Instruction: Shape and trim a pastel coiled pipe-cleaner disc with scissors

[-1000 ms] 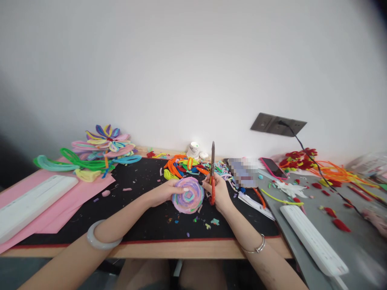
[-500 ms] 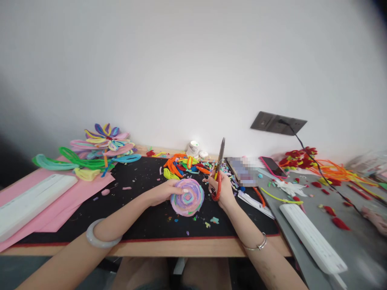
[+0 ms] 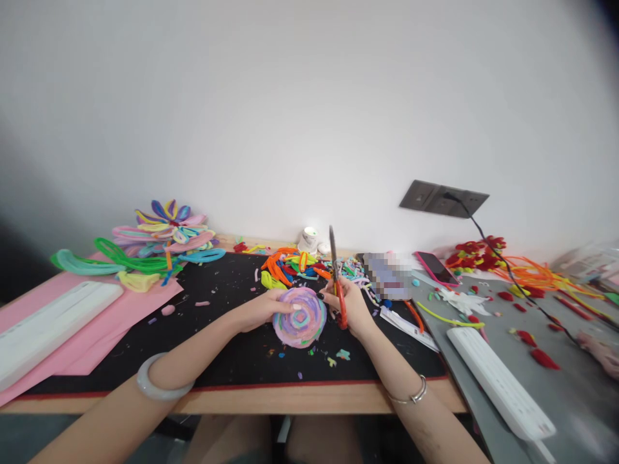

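My left hand (image 3: 265, 309) grips the left edge of a round, pastel-swirled disc (image 3: 300, 332), its thumb lying on top. The disc is held above a black mat (image 3: 217, 354). In my right hand (image 3: 352, 306) is a pair of red-handled scissors (image 3: 333, 254), with the blades pointing up and away from me. My right thumb and fingertip come close to the disc's upper right edge; whether they touch it I cannot tell. Behind my hands lies a heap of orange, yellow and blue pipe cleaners (image 3: 285, 265).
On the left, a pipe-cleaner flower (image 3: 174, 225) and a white power strip (image 3: 58, 328) rest by pink paper (image 3: 159, 299). To the right are a pink-cased phone (image 3: 436, 269), another white strip (image 3: 500, 383), red pieces (image 3: 545, 358) and a black cable (image 3: 512, 277). Small scraps dot the mat.
My right hand has moved left toward the disc, and the scissors have come with it, their blades now tilting slightly left. My left hand and the disc have hardly moved.
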The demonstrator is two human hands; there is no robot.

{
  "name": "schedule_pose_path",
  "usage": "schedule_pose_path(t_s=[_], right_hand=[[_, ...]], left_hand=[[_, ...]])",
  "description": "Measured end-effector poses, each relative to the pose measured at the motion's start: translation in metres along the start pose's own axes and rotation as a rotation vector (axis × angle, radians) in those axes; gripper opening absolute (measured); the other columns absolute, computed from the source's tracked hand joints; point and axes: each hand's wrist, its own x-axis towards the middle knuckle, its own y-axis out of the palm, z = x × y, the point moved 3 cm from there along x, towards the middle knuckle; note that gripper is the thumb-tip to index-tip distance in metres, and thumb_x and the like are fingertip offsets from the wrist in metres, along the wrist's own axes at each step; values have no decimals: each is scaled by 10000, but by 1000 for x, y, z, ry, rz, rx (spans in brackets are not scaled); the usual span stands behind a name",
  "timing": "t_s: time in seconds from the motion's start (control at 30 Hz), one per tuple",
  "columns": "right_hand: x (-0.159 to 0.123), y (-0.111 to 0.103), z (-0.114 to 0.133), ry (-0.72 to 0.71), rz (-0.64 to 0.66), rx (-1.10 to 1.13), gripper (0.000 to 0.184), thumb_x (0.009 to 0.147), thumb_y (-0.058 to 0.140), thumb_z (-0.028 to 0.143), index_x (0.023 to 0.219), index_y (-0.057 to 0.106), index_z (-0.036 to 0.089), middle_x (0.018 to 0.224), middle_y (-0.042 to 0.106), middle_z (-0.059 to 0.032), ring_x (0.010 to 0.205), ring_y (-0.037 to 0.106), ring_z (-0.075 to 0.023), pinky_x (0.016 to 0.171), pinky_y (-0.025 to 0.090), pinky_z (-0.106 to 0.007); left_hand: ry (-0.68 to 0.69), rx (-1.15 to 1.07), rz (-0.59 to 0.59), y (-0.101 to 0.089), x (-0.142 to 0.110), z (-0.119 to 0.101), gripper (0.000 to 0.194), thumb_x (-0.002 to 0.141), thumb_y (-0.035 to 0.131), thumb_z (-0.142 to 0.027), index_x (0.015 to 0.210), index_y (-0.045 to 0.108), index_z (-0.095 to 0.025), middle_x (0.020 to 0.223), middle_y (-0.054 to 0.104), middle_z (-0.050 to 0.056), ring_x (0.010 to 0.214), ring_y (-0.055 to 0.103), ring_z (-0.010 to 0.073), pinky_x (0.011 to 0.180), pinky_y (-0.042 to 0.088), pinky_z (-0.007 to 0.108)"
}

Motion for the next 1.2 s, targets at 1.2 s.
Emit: schedule_pose_path(t_s=[1.2], right_hand=[[5, -13, -1, -96, -128, 57, 360, 701, 741, 396, 816, 455, 211, 639, 649, 24, 369, 390, -48, 372, 350, -185]], left_hand=[[128, -15, -141, -5, 2, -5, 473, 643, 807, -388, 1034, 712, -140, 1059, 737, 101, 1034, 641, 293, 912, 486, 369]])
